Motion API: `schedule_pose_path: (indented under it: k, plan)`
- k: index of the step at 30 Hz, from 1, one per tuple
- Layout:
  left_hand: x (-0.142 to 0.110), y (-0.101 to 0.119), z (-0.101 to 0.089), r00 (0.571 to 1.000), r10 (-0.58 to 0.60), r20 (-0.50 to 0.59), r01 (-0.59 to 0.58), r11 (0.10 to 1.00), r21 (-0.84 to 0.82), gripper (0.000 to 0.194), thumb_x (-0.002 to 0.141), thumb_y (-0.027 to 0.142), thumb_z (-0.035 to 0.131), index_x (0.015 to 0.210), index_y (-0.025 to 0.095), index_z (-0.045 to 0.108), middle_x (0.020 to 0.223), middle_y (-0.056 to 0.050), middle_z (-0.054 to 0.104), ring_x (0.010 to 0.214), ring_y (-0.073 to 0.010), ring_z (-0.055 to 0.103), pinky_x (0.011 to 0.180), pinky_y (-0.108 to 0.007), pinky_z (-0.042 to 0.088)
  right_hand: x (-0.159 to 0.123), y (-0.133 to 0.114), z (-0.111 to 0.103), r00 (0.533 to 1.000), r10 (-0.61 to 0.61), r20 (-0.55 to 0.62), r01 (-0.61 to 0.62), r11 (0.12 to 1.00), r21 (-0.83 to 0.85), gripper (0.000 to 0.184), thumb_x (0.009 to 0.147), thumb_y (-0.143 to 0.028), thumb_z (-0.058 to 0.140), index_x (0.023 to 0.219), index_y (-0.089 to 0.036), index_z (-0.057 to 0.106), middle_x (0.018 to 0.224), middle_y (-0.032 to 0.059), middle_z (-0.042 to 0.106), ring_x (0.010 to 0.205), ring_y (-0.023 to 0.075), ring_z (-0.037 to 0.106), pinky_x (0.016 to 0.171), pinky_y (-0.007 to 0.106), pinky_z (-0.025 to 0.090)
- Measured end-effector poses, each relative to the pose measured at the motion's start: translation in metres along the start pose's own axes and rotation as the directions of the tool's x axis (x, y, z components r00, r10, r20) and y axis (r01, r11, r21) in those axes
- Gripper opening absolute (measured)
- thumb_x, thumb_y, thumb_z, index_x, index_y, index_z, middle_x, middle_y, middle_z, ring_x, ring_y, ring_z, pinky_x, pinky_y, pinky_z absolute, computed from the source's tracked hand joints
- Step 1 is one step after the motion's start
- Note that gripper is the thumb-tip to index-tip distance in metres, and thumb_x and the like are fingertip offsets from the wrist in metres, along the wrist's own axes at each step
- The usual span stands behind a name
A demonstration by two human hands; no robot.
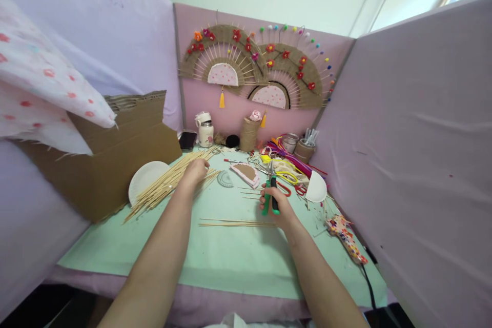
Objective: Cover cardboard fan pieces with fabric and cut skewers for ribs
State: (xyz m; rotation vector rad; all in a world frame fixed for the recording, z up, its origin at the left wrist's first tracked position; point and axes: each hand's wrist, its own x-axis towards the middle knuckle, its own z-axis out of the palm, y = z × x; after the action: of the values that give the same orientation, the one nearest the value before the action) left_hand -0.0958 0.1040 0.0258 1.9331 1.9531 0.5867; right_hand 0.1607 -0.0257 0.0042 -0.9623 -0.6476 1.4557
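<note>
My right hand (279,205) is wrapped round the green and black handles of a pair of pliers (266,200), whose metal jaws point away from me. At the pile of thin bamboo sticks (165,184), my left hand (197,170) is closed, fingers curled down at the sticks; its fingertips are partly hidden. A few long sticks (238,224) lie crosswise in front of me, and shorter pieces (249,192) lie left of the pliers. Between the hands are a clear protractor (225,179) and a half-round cardboard piece (246,173) with pink-and-white cloth edging.
A white plate (140,179) lies under the sticks, beside a big cardboard sheet (126,164). A cup (205,133) and twine-wrapped holder (249,133) stand behind. Scissors (300,190), a white half-disc (317,187) and a corded, flower-patterned tool (348,241) lie right. Decorated fans (223,36) hang behind.
</note>
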Motion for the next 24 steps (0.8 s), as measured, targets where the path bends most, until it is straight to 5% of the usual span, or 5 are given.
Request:
schedule_pose_path:
  k: [14, 18, 21, 24]
  plan:
    - [0.001, -0.001, 0.013, 0.998, 0.049, -0.031, -0.045, 0.993, 0.106, 0.032, 0.077, 0.021, 0.056, 0.105, 0.016, 0.069, 0.114, -0.014, 0.067, 0.107, -0.026, 0.059, 0.089, -0.032, 0.042, -0.002, -0.003, -0.001, 0.996, -0.073, 0.046, 0.073, 0.997, 0.006, 0.04, 0.057, -0.027, 0.069, 0.093, -0.023, 0.051, 0.069, -0.0047, 0.053, 0.056, 0.0108, 0.048, 0.051, 0.025, 0.039]
    - [-0.007, 0.014, 0.019, 0.991, 0.125, -0.043, -0.12, 0.988, 0.093, 0.033, 0.08, 0.022, 0.053, 0.108, 0.015, 0.068, 0.116, -0.014, 0.066, 0.108, -0.0253, 0.058, 0.091, -0.032, 0.042, -0.003, -0.009, -0.003, 0.985, -0.16, 0.056, 0.155, 0.984, 0.091, 0.037, 0.057, -0.029, 0.068, 0.09, -0.024, 0.052, 0.073, -0.0034, 0.053, 0.06, 0.0118, 0.049, 0.055, 0.027, 0.041]
    - [-0.023, 0.041, 0.033, 0.947, 0.321, 0.032, -0.322, 0.945, 0.058, 0.026, 0.081, 0.021, 0.051, 0.097, 0.015, 0.07, 0.103, -0.012, 0.07, 0.098, -0.0228, 0.061, 0.086, -0.03, 0.043, -0.003, -0.014, -0.005, 0.958, -0.284, 0.031, 0.275, 0.946, 0.172, 0.031, 0.059, -0.031, 0.066, 0.086, -0.026, 0.052, 0.075, -0.0033, 0.052, 0.063, 0.0115, 0.05, 0.059, 0.028, 0.043]
    - [-0.047, 0.069, 0.051, 0.834, 0.515, 0.199, -0.523, 0.852, -0.013, 0.022, 0.078, 0.018, 0.051, 0.084, 0.017, 0.071, 0.089, -0.007, 0.071, 0.084, -0.0187, 0.062, 0.077, -0.027, 0.044, -0.002, -0.019, -0.009, 0.931, -0.363, -0.028, 0.361, 0.909, 0.208, 0.026, 0.062, -0.033, 0.064, 0.085, -0.026, 0.054, 0.075, -0.0031, 0.051, 0.064, 0.0116, 0.05, 0.061, 0.028, 0.044]
